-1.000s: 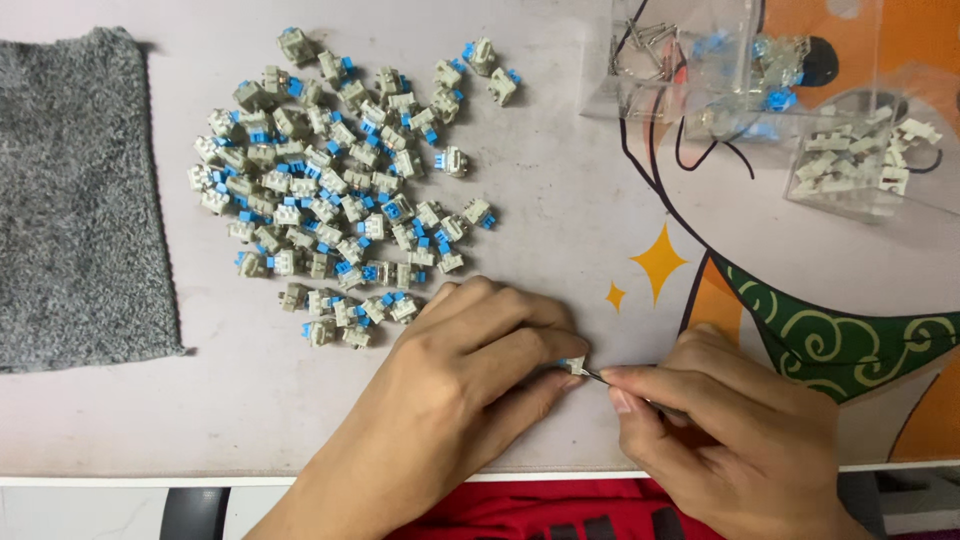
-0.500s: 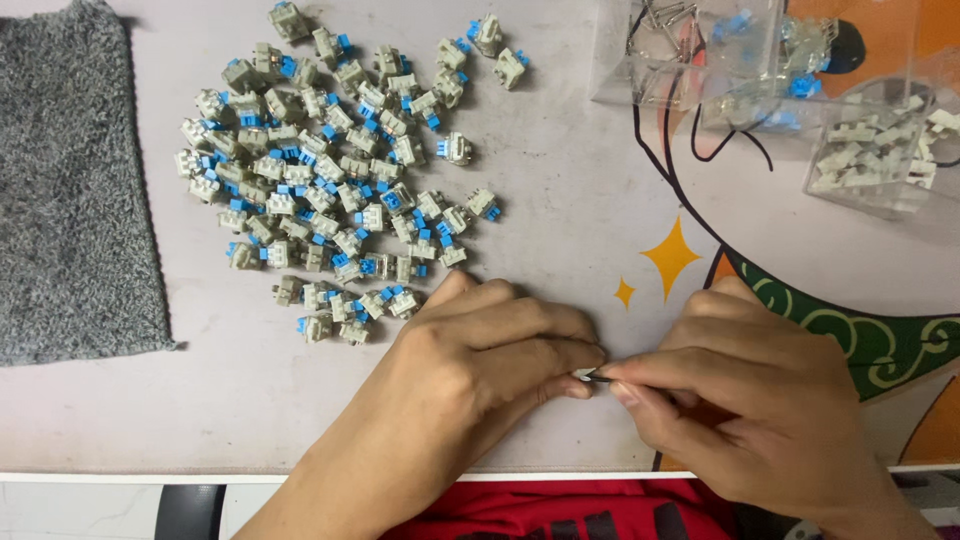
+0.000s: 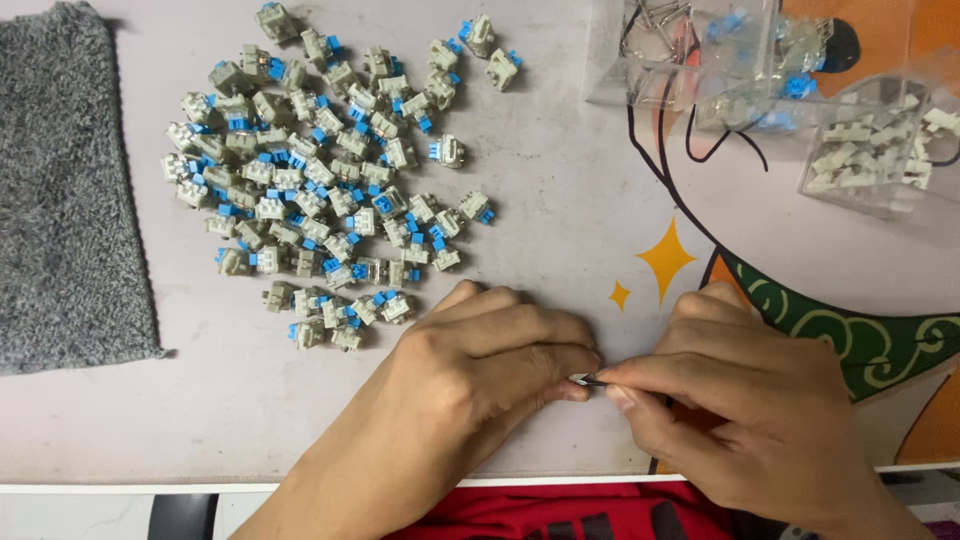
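A small grey keyboard switch (image 3: 580,379) is pinched at the lower centre of the frame, between the fingertips of the left hand (image 3: 480,370), whose fingers are curled together and clamped on it. A thin dark metal tool (image 3: 598,381) is held in the right hand (image 3: 745,400), its fingers closed tight around the shaft, and the tip is set against the switch. Most of the switch is hidden by the fingers. The step is judged to go best if the switch is kept steady against the desk mat (image 3: 560,220) and the tip is worked gently at the housing seam, so nothing springs away. The heap of blue-stemmed switches (image 3: 320,190) lies at upper left, clear plastic containers (image 3: 770,70) at upper right, a grey cloth (image 3: 60,190) at far left.
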